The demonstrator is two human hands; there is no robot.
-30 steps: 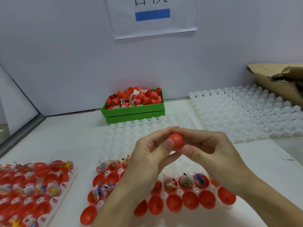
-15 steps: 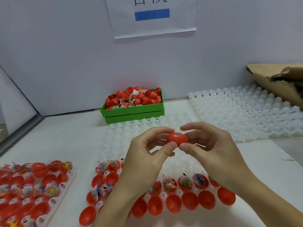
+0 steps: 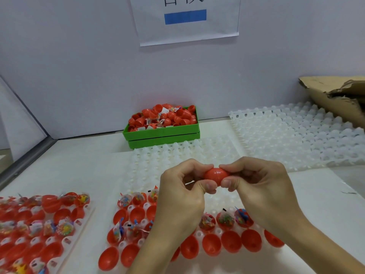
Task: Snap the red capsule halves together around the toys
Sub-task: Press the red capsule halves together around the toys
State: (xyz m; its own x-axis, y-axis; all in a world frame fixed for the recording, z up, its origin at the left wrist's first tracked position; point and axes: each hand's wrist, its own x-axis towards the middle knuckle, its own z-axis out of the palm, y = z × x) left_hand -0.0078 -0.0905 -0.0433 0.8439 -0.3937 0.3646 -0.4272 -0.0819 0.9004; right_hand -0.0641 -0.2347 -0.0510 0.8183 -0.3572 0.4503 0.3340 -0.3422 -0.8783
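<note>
Head camera looks down on both hands meeting in mid-air over the white tray (image 3: 197, 233). The left hand (image 3: 180, 196) and right hand (image 3: 258, 187) each pinch one end of the red capsule (image 3: 215, 175), thumbs underneath and fingers on top, probably so they can push the two halves toward each other along the seam. The tray below holds open red halves, some with bagged toys (image 3: 225, 220) in them, some bare. At the back, the green box (image 3: 162, 134) is heaped with capsules. Another filled tray (image 3: 83, 218) sits off left.

Red capsule (image 3: 215, 175) between both hands (image 3: 262, 186)
</note>
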